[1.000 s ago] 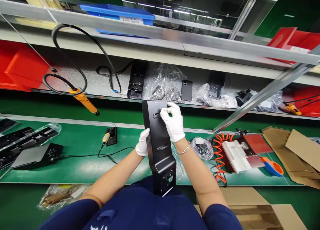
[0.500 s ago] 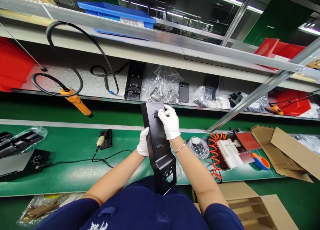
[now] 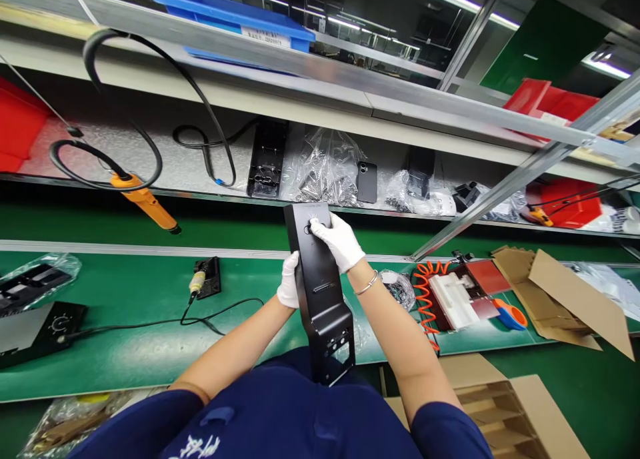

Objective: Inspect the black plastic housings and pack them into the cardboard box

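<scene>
A long black housing [image 3: 323, 272] with a stepped lower end and a rectangular cutout is held upright in front of my body. My left hand [image 3: 289, 282], in a white glove, wraps its left edge, thumb on the front face. My gloved right hand [image 3: 341, 240] rests at the upper right of the housing, with its thumb pressed on the face by an oval slot under printed markings. Whether a small part lies under that thumb is hidden.
An orange electric screwdriver [image 3: 145, 202] hangs at left. On the shelf lie a clear bag of parts [image 3: 327, 169], a phone [image 3: 367, 182] and a black tray [image 3: 267, 159]. The green bench [image 3: 150, 352] carries a coiled orange hose [image 3: 426, 299], and cardboard [image 3: 583, 299] sits at right.
My right thumb has shifted left and down onto the slot area, and the hand has flattened over the housing's upper edge. The left hand keeps its hold.
</scene>
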A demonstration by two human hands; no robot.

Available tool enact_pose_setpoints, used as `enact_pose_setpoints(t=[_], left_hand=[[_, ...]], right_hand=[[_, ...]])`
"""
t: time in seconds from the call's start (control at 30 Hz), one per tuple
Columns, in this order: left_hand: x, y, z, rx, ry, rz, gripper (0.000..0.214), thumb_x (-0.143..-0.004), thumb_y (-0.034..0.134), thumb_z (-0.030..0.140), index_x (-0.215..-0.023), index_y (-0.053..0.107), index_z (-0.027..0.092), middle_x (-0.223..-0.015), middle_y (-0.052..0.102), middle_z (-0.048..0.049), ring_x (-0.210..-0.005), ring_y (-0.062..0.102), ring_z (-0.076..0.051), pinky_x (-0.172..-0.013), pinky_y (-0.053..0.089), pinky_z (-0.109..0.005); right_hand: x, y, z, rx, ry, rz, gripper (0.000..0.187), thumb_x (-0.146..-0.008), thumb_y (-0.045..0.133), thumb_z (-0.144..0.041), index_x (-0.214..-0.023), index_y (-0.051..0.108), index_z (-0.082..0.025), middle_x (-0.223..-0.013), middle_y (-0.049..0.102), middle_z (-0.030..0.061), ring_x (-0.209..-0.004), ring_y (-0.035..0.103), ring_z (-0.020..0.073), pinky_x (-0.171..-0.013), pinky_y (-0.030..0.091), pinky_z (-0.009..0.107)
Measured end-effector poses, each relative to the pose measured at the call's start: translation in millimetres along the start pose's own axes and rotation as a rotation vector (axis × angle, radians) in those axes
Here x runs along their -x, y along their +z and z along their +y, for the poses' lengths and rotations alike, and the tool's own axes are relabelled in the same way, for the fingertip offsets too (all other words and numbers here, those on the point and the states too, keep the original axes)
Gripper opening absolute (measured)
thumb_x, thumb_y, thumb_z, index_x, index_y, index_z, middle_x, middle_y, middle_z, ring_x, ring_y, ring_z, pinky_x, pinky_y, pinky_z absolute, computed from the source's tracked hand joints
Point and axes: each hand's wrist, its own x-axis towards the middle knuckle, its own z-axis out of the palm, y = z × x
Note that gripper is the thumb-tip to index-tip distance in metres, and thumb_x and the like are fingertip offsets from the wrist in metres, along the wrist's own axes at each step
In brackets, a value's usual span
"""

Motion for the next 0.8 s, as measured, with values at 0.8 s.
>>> enact_pose_setpoints(t=[0.8], left_hand=[[17, -36.1, 18, -0.087, 0.044, -0.137, 0.046, -0.071, 0.080, 0.053, -0.104, 0.078, 0.021, -0.108, 0.081, -0.0050, -0.100, 0.077, -0.026, -0.096, 0.061, -0.035]], right_hand=[[26, 41, -15, 0.351, -0.276, 0.117, 0.045, -0.101, 0.047, -0.052, -0.129, 0.063, -0.021, -0.125, 0.071, 0.0091, -0.120, 0.065, 0.0235, -0.110, 0.047, 0.037]])
